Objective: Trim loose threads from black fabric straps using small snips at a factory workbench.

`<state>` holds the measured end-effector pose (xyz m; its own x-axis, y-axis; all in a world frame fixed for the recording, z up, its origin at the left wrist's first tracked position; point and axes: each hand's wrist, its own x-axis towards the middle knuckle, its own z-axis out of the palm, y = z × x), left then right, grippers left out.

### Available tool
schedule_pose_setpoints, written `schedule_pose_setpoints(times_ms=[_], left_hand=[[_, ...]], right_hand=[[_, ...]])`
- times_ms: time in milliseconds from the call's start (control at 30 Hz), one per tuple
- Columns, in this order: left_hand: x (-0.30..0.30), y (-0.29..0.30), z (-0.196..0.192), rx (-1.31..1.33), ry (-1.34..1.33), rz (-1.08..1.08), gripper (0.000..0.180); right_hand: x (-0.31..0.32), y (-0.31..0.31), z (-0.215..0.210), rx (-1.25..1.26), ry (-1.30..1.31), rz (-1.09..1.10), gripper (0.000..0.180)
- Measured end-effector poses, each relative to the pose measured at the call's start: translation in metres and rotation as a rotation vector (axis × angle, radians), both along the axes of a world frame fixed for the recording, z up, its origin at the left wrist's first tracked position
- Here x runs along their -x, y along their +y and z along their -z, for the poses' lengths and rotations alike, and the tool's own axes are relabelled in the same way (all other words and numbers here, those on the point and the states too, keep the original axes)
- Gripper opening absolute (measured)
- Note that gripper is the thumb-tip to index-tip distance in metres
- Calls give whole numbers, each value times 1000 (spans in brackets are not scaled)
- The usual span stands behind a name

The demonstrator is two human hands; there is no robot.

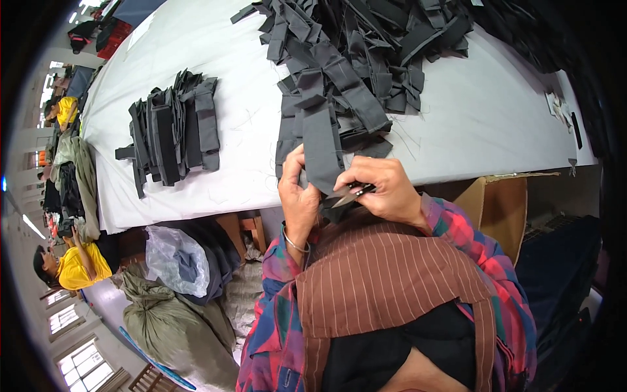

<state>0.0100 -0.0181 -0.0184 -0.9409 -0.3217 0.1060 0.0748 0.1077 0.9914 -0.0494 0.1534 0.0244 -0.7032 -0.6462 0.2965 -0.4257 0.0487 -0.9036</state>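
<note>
At the table's near edge, my left hand [299, 199] is closed on the side of a dark grey fabric strip [322, 147]. This strip runs away from me toward a large tangled heap of similar grey fabric pieces [385, 55]. My right hand [386, 186] grips a small pair of thread snips [344, 198], black at the handle with metal blades. Its fingertips and the blades are at the strip's near end, close to my left thumb. Whether the blades touch the cloth I cannot tell. Part of the strip's lower end is hidden by my hands.
A neater bundle of grey pieces [173, 130] lies to the left on the white-covered table [245, 163]. Loose threads are scattered between. Below the edge stand an olive sack [173, 326], a clear plastic bag [173, 261] and a cardboard box [499, 209]. People in yellow work far left.
</note>
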Motion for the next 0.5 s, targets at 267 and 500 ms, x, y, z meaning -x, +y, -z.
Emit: schedule_pose_setpoints(times_ms=[267,500], left_hand=[[-9,10,-26,-824,2,34,25],[-7,9,-31,-600,-82,51,20]], right_hand=[[2,-4,-6,-83,226,42,21],[20,6,-14,-83,208,258,23]])
